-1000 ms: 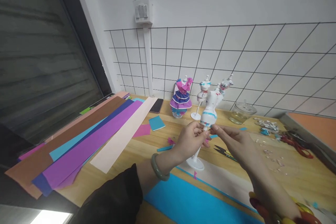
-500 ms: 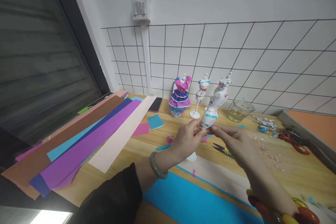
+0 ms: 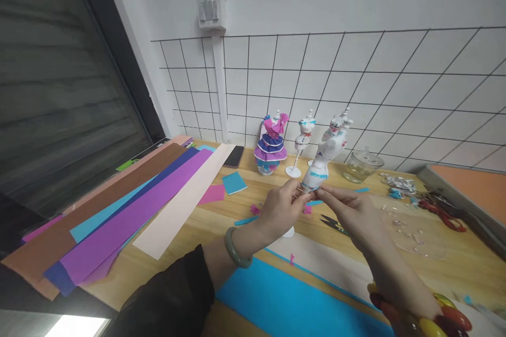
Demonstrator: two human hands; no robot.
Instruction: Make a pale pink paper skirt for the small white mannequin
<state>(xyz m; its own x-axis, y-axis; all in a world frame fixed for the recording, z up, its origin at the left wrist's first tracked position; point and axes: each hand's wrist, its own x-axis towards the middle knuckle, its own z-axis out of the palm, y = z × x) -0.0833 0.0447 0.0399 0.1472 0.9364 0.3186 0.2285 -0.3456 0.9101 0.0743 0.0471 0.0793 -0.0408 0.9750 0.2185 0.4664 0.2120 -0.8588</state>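
Observation:
A white mannequin figure (image 3: 317,171) with blue bands and small coloured marks leans to the right over the table's middle. My left hand (image 3: 282,206) is closed around its lower end, and a green bangle circles that wrist. The fingers of my right hand (image 3: 348,208) are pressed together at the right side of the figure's lower end. Its round white base (image 3: 290,232) shows below my left hand. Behind stand a doll form in a pink, blue and purple dress (image 3: 271,142) and a smaller white bust (image 3: 304,134) on a stand.
Long coloured paper strips (image 3: 134,210) lie at the left, near a dark phone (image 3: 234,157). Bright blue paper (image 3: 284,295) is at the front. On the right are small scissors (image 3: 333,224), a glass cup (image 3: 360,166), red-handled scissors (image 3: 445,216) and a grey tray (image 3: 466,210).
Both hands keep their hold, with the right hand shifted slightly left. The figure's upper part looks slightly turned.

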